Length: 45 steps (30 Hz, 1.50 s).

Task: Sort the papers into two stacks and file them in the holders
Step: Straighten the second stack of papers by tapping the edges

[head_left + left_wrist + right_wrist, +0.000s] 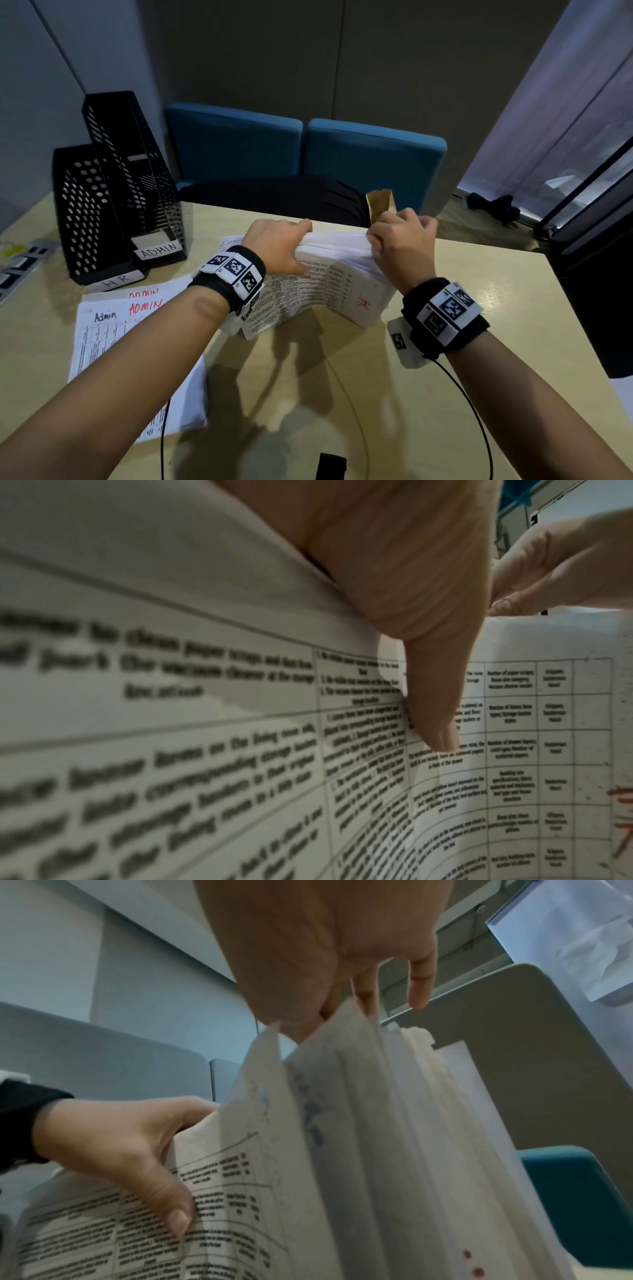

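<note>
A thick stack of printed papers (329, 284) stands on its edge on the table, and its front sheet bears a red "HR". My left hand (294, 246) grips its upper left edge, thumb (435, 696) on the front sheet (514, 750) and fingers over the top. My right hand (394, 233) pinches sheets at the upper right corner; the right wrist view shows the right hand (342, 988) fanning the stack (377, 1150) apart. A flat pile marked "Admin" (137, 342) lies at the left. Two black mesh holders stand behind it, labelled HR (85, 212) and ADMIN (137, 171).
A brown paper bag (380, 205) stands just behind my right hand. Blue seat cushions (301, 150) and a dark bundle (274, 195) lie beyond the table's far edge. A power strip (20, 263) sits far left, a dark block (599, 301) at the right edge.
</note>
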### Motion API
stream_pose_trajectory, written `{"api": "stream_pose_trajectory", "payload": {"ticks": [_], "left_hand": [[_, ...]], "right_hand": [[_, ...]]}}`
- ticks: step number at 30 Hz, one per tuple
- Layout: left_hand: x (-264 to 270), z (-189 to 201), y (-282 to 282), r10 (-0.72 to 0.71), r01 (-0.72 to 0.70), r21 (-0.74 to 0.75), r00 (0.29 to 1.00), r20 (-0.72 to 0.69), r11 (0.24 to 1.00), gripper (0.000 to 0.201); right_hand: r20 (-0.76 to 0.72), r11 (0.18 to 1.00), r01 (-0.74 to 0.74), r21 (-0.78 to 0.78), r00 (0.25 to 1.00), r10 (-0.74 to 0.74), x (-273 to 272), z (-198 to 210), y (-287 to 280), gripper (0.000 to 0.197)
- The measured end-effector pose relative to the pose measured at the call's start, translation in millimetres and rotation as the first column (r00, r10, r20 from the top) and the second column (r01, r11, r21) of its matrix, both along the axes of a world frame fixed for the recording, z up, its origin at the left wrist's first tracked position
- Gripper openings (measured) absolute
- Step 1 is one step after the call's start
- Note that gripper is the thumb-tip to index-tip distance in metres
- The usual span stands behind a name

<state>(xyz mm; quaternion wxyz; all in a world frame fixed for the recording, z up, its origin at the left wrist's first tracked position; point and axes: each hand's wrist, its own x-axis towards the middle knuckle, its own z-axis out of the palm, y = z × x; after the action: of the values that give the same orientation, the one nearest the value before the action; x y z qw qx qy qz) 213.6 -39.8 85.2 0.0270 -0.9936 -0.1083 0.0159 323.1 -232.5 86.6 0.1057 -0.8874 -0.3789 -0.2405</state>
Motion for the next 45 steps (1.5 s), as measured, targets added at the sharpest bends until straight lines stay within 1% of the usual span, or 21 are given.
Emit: {"api": "stream_pose_trajectory", "payload": {"ticks": [2,3,7,9,11,14,18,20,23,26,29,31,33,35,36,38,39,40,42,43,45], "left_hand": [[0,0,-1,0.007,-0.007,-0.007,1.0,0.001,1.0,0.079],[0,0,-1,0.008,-0.008,-0.011,1.0,0.001,1.0,0.078],[-1,1,-1,0.009,-0.008,-0.015,1.0,0.015,1.0,0.075],[-1,2,-2,0.003,-0.003,-0.01,1.0,0.019,1.0,0.076],[-1,2,-2,0.001,0.0,-0.022,1.0,0.02,1.0,0.078],[-5,4,2,0.006,-0.005,-0.039,1.0,0.028,0.999,0.081],[-10,4,7,-0.019,0.019,-0.005,1.0,0.003,1.0,0.078],[-9,6,8,-0.025,0.025,-0.001,0.999,-0.02,1.0,0.076],[0,12,-1,-0.004,0.003,-0.013,0.997,-0.074,1.0,0.071],[17,19,-15,0.024,-0.035,-0.073,0.989,-0.145,0.997,0.058],[29,21,-26,0.062,-0.089,-0.134,0.98,-0.191,0.987,0.033],[33,22,-25,0.075,-0.104,-0.169,0.983,-0.168,0.98,0.023],[33,29,-18,0.1,-0.128,-0.271,0.988,-0.115,0.954,0.021],[28,40,-6,0.154,-0.163,-0.474,0.986,-0.058,0.866,0.02],[24,43,0,0.181,-0.164,-0.588,0.983,-0.029,0.792,0.02],[14,42,11,0.241,-0.124,-0.814,0.97,0.02,0.568,0.025],[8,38,13,0.285,-0.095,-0.895,0.958,0.037,0.436,0.029],[2,30,12,0.333,-0.065,-0.945,0.942,0.049,0.321,0.031],[-9,12,5,0.439,0.0,-0.986,0.895,0.076,0.169,0.03],[-13,4,0,0.486,0.04,-0.991,0.869,0.098,0.128,0.027],[-24,-11,-10,0.555,0.1,-0.985,0.816,0.162,0.141,0.021]], "right_hand": [[0.084,1.0,-0.028,0.012,0.996,0.027,-4,4,1,0.012],[0.098,0.998,-0.065,-0.003,0.993,0.065,-8,6,2,0.017],[-0.082,0.925,-0.205,-0.32,0.979,0.189,-34,0,11,0.075],[-0.159,0.88,-0.199,-0.432,0.977,0.143,-40,-10,14,0.09],[-0.155,0.896,-0.128,-0.425,0.986,0.068,-39,-12,14,0.096],[-0.126,0.927,-0.017,-0.374,0.991,-0.032,-28,-9,10,0.088],[-0.281,0.957,0.002,-0.29,0.956,-0.088,-11,0,-2,0.041],[-0.43,0.982,0.018,-0.187,0.898,-0.099,-2,7,-9,0.023],[-0.746,0.997,-0.034,0.07,0.662,0.075,9,11,-21,0.007],[-0.806,0.922,0.098,0.374,0.527,0.271,9,-2,-28,0.01],[-0.813,0.746,0.377,0.549,0.449,0.371,4,-28,-29,0.032],[-0.832,0.648,0.532,0.546,0.432,0.347,2,-50,-31,0.055],[-0.879,0.575,0.665,0.476,0.366,0.305,3,-68,-33,0.087],[-0.917,0.536,0.754,0.381,0.232,0.325,5,-82,-36,0.11],[-0.924,0.544,0.77,0.334,0.154,0.35,8,-86,-38,0.11],[-0.866,0.576,0.745,0.336,0.005,0.499,7,-81,-37,0.105],[-0.824,0.581,0.72,0.38,-0.023,0.567,7,-74,-36,0.104],[-0.783,0.583,0.677,0.448,-0.017,0.622,7,-67,-33,0.101],[-0.743,0.563,0.581,0.588,0.113,0.66,2,-47,-22,0.061],[-0.738,0.567,0.526,0.634,0.191,0.648,-1,-38,-18,0.046],[-0.7,0.555,0.444,0.704,0.302,0.647,-6,-27,-14,0.041]]}}
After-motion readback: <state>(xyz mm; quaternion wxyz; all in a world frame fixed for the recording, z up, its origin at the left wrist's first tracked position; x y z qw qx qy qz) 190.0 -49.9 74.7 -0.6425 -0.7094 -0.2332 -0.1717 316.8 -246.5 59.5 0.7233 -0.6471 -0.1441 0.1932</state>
